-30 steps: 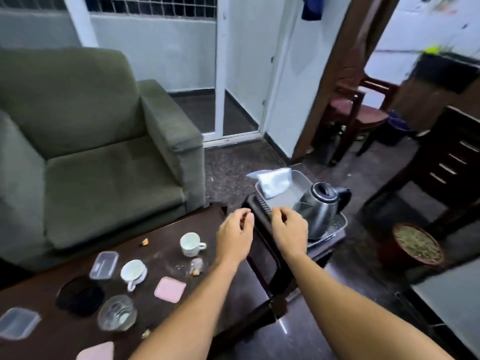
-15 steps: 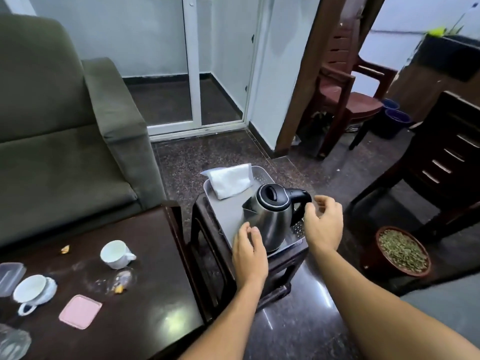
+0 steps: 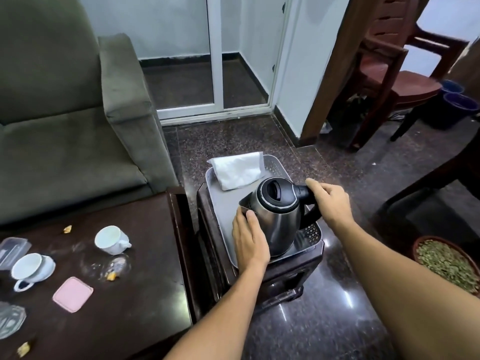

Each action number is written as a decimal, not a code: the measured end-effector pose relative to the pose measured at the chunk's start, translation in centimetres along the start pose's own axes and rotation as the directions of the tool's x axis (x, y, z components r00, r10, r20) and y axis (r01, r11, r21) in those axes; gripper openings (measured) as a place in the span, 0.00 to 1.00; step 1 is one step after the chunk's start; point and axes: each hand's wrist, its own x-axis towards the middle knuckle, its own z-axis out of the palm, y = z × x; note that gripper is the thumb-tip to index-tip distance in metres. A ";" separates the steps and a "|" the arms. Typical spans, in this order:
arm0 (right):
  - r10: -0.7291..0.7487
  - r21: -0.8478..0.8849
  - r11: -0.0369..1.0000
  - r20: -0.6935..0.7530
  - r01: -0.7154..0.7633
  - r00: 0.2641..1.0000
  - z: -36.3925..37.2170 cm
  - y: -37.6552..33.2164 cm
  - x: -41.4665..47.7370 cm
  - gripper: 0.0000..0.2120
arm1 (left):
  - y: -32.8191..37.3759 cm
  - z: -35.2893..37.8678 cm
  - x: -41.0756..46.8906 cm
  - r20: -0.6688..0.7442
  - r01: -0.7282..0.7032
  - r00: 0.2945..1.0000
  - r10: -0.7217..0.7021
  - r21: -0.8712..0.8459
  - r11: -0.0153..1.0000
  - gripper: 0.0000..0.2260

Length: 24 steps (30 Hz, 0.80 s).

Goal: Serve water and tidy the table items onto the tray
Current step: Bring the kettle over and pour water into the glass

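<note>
on a small dark stool (image 3: 283, 271) beside the armchair (image 3: 65, 120): one grey tray (image 3: 223, 203), holding a steel electric kettle (image 3: 279, 216) with black lid, upright at the near right end, and a folded white cloth (image 3: 237, 170) at the far end, overhanging the rim.

right hand (image 3: 330, 201): fingers closed around the kettle's black handle.

left hand (image 3: 249, 240): flat against the kettle's steel side just under the spout, fingers together, not gripping.

on the dark worktop (image 3: 145, 294) to the left, well apart from the tray: one white cup (image 3: 110, 240) tipped on its side; one white cup on a saucer (image 3: 30, 267), also tilted; one pink square coaster (image 3: 73, 294); one clear plastic lidded box (image 3: 11, 249) at the left edge; one glass dish (image 3: 10, 319), partly cut off; scattered yellowish crumbs (image 3: 112, 276).

on the floor at right: one bowl of green seeds (image 3: 446, 263).
</note>
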 end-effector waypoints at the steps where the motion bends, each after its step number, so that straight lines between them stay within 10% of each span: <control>1: -0.001 -0.015 1.000 0.020 0.001 1.000 -0.1 0.1 0.4 0.27 | -0.1 0.2 0.0 -0.008 -0.002 1.000 0.002 0.010 1.000 0.24; 8: 0.099 -0.060 0.995 0.411 -0.081 0.906 -0.9 -0.3 1.7 0.39 | 0.5 1.5 1.0 -0.088 0.024 0.996 -0.027 -0.031 0.999 0.23; 24: -0.054 0.235 0.971 0.043 0.042 0.998 -0.6 -6.6 -2.4 0.35 | 6.5 -5.4 3.4 0.003 -0.134 0.991 0.134 -0.067 0.989 0.21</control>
